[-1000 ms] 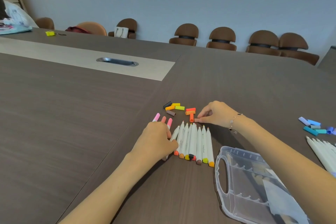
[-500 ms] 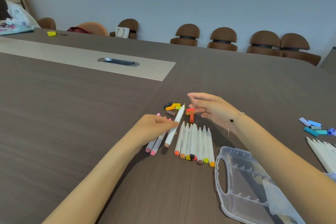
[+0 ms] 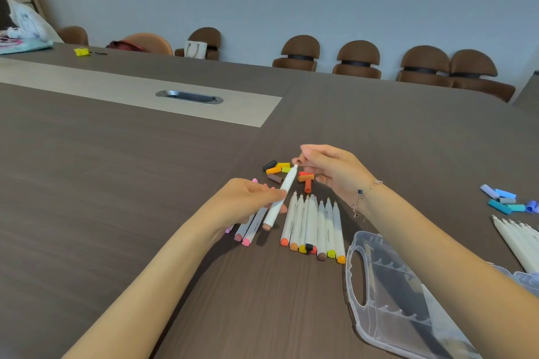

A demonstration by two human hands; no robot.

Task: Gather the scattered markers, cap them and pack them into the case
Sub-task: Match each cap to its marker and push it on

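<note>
Left hand (image 3: 248, 198) fingers pinching the white marker (image 3: 281, 197), now lifted, right hand (image 3: 329, 169) gripping brown cap (image 3: 298, 161), brought to its tip.

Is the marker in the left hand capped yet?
Not yet. The marker shows a bare tip; the right hand holds a brownish cap just above it.

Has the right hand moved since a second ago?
Yes. The right hand has lifted off the table beside the loose caps, pinching a brown cap above them.
</note>
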